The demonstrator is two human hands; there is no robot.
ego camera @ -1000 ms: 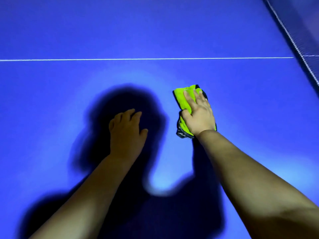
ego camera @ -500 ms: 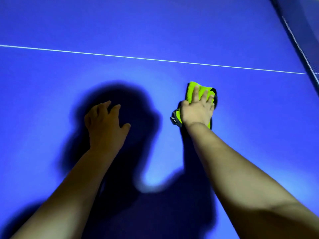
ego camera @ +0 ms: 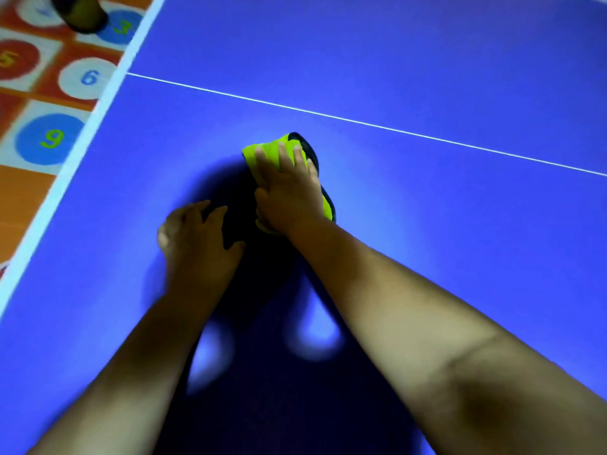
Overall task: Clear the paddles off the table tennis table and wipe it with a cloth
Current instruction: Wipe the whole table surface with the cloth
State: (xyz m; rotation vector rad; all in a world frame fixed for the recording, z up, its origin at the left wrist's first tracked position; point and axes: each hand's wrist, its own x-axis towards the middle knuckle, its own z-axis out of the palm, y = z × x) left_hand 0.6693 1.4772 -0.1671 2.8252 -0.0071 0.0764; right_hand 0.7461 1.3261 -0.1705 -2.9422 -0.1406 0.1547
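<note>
Half a second ago the two hands lay well apart. Now the right hand [ego camera: 289,188] and the cloth [ego camera: 267,154] under it have come across to the left and sit just beside the left hand [ego camera: 197,244]. The camera has swung left too. The net that showed at the far right has left the frame, and the left edge [ego camera: 95,116] of the table [ego camera: 427,77] has come in, with floor beyond it. The line [ego camera: 361,124], nearly level before, now slants down to the right.

The right hand lies flat on the cloth, fingers straight and a little spread, pressing it to the table rather than gripping it. The cloth is bright green with a dark border. It is bunched and shows past the fingertips and along the hand's right side. It lies on the near side of the line, in the left part of the table. The left hand holds nothing: its fingers are loosely bent with the tips on the bare surface and the thumb out to the right. Blur softens its knuckles.

The table is plain blue, crossed by the thin white line and bounded on the left by a broad white band. A dark shadow [ego camera: 279,389] spreads between and below the forearms, with two bright patches inside it.

Beyond the edge lies an orange floor mat [ego camera: 19,198] with pale squares and round discs numbered 3, 5, 6 and 9. A dark object [ego camera: 82,11] stands on it at the top left; what it is cannot be told.
</note>
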